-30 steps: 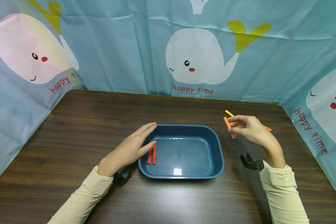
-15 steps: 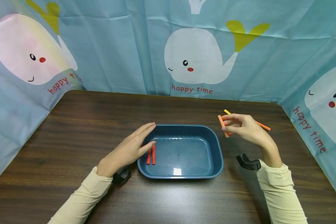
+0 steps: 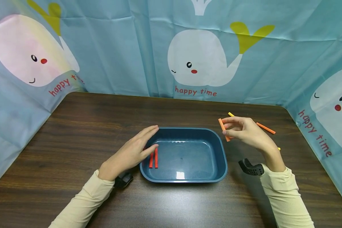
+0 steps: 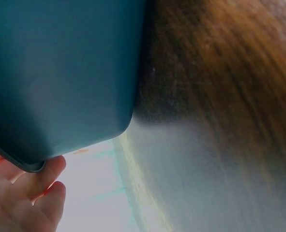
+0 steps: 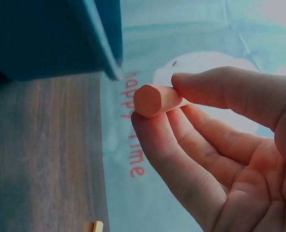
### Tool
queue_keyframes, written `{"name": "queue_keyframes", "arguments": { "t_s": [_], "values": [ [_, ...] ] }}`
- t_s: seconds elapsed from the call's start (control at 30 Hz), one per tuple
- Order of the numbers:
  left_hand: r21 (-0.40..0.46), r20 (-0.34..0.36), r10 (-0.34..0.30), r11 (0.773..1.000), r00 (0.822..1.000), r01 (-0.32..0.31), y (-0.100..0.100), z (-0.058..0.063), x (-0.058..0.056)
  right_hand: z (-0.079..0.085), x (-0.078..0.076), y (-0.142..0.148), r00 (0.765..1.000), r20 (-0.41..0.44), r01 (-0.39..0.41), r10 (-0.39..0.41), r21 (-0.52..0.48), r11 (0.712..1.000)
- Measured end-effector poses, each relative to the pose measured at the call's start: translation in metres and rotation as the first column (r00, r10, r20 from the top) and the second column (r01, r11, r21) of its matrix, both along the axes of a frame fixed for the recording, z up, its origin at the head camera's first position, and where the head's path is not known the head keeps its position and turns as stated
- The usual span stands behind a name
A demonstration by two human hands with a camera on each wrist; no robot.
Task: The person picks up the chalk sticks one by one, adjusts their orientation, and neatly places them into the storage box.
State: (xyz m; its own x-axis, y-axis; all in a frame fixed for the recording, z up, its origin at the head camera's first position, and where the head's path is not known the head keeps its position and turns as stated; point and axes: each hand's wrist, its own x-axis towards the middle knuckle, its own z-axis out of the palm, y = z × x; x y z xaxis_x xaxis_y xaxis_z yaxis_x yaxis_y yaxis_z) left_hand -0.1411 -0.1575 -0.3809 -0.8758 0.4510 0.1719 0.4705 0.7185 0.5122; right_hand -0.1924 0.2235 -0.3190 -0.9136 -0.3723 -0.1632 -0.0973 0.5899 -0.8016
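Note:
My right hand [image 3: 248, 131] pinches an orange, six-sided, chalk-like stick [image 3: 223, 128] between thumb and fingers, just off the right end of a blue plastic bin [image 3: 185, 181]. In the right wrist view the flat end of the orange stick [image 5: 147, 100] faces the camera. My left hand [image 3: 131, 150] lies at the left end of the bin, its fingers straight and reaching to the far rim, its thumb over the inside. Fingertips [image 4: 53, 169] touch the outer wall just below the rim in the left wrist view. Red sticks [image 3: 156, 158] lie inside the bin under the thumb.
Past the right hand, a yellow stick [image 3: 231, 114] and a darker orange stick [image 3: 265, 128] lie on the dark wooden table [image 3: 102, 110]. Another yellow tip [image 3: 279, 148] shows beside the right wrist. A blue whale-print cloth [image 3: 117, 47] hangs along the table's back and sides.
My right hand has moved left toward the bin with the orange stick, uncovering more of the darker orange stick and a yellow tip behind it. The left hand stays in place.

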Motion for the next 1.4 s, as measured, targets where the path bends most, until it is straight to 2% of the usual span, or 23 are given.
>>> {"name": "queue_keyframes", "arguments": {
  "t_s": [0.3, 0.57, 0.97, 1.4],
  "values": [
    [-0.008, 0.004, 0.004, 1.000, 1.000, -0.004, 0.000, 0.000, 0.000, 0.009, 0.002, -0.014, 0.999, 0.046, 0.003, 0.001, -0.090, 0.996],
    [-0.013, 0.001, 0.006, 1.000, 1.000, -0.006, 0.000, 0.000, 0.000, 0.011, 0.000, -0.036, 0.997, 0.070, -0.015, 0.024, -0.127, 0.992],
    [-0.013, 0.005, 0.001, 1.000, 1.000, -0.001, 0.001, 0.000, 0.001, 0.008, -0.002, -0.078, 0.994, 0.057, -0.081, 0.090, -0.149, 0.986],
    [-0.018, -0.016, 0.005, 1.000, 1.000, -0.006, 0.001, 0.000, 0.000, -0.003, -0.003, -0.114, 0.983, 0.077, -0.156, 0.166, -0.124, 0.980]
  ]
}}
